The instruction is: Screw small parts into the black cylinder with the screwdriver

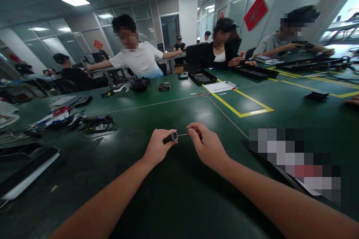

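Observation:
My left hand (157,145) grips a small black cylinder (171,136) with a silvery round end that faces right. My right hand (206,142) pinches a thin tool with a red handle (189,133). Its slim metal shaft (183,134) points left at the cylinder's end, touching or almost touching it. Both hands hover just above the dark green table (174,194), a little beyond its middle in front of me.
Cables and small tools (84,121) lie at the left, flat black trays (25,170) at the near left. A yellow taped rectangle (241,102) and parts trays (202,77) lie beyond. Several people sit along the far side and right.

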Demonstrator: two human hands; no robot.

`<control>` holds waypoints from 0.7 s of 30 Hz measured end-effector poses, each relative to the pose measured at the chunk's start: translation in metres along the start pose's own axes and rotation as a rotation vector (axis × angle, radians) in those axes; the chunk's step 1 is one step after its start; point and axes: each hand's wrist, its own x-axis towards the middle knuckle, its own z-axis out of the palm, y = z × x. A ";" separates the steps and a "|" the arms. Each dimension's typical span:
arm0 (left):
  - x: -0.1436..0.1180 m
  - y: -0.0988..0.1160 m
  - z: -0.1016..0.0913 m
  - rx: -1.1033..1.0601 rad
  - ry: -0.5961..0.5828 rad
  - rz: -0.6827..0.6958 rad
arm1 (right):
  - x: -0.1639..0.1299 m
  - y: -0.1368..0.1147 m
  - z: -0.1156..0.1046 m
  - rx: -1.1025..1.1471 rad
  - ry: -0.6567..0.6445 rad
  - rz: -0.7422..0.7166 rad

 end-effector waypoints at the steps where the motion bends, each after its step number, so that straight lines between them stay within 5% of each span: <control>1: 0.000 0.000 0.000 -0.009 0.004 0.000 | 0.000 0.001 0.000 0.006 -0.001 -0.007; 21: -0.002 -0.004 0.001 -0.030 0.002 0.013 | 0.002 0.004 -0.001 -0.024 0.013 0.052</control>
